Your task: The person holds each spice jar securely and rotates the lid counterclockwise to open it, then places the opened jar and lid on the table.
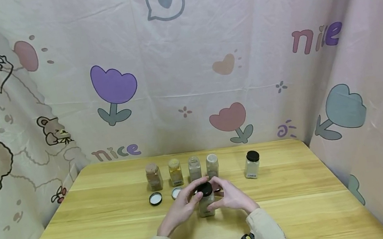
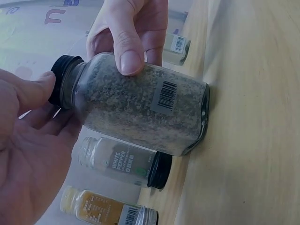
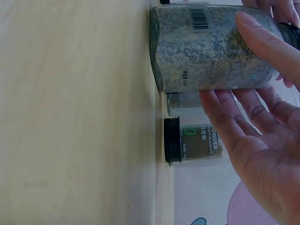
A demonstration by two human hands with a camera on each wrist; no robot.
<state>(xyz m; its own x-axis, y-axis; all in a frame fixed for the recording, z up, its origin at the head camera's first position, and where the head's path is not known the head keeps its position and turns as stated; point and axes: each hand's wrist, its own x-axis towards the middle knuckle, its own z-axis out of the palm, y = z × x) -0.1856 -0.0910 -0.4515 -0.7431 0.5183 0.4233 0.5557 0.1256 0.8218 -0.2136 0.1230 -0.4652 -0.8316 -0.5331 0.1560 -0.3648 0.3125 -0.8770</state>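
A glass jar point(image 1: 206, 207) of greyish flakes stands upright near the table's middle, its black lid point(image 1: 205, 189) on top. My left hand point(image 1: 183, 205) pinches that lid between thumb and fingers; the left wrist view shows the thumb on the lid's point(image 2: 60, 80) side. My right hand point(image 1: 230, 196) grips the jar's body, with the thumb on one side and fingers on the other, as the right wrist view shows on the jar point(image 3: 211, 51). Part of the lid is hidden by fingers in the head view.
Behind stand lidless jars of brown powder point(image 1: 154, 178), yellow powder point(image 1: 176, 174) and two paler contents point(image 1: 194, 170), point(image 1: 212, 166). Upturned lids lie before them, one at left point(image 1: 155, 199) and one beside my left hand point(image 1: 176, 192). A black-lidded jar point(image 1: 252, 166) stands at back right.
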